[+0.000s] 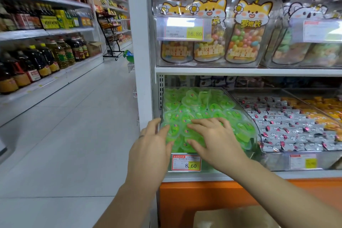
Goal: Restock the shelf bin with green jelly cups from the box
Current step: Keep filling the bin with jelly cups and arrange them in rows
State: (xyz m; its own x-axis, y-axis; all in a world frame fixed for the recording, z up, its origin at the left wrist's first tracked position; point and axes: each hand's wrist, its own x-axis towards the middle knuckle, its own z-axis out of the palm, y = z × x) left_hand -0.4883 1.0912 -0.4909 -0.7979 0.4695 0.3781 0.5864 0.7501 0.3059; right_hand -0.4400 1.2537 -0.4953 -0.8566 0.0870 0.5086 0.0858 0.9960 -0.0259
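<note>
Both hands lie flat and grip nothing: the left hand [152, 147] and right hand [214, 139] rest spread fingers on the green jelly cups [199, 105] heaped in the clear shelf bin [254, 131]. Its front price tag [186, 163] reads 8.60; the upper shelf tag [194, 33] reads 16.80.

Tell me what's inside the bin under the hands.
Heaped green jelly cups fill the clear bin. The left hand and right hand rest on top, covering some; its floor is hidden.
</note>
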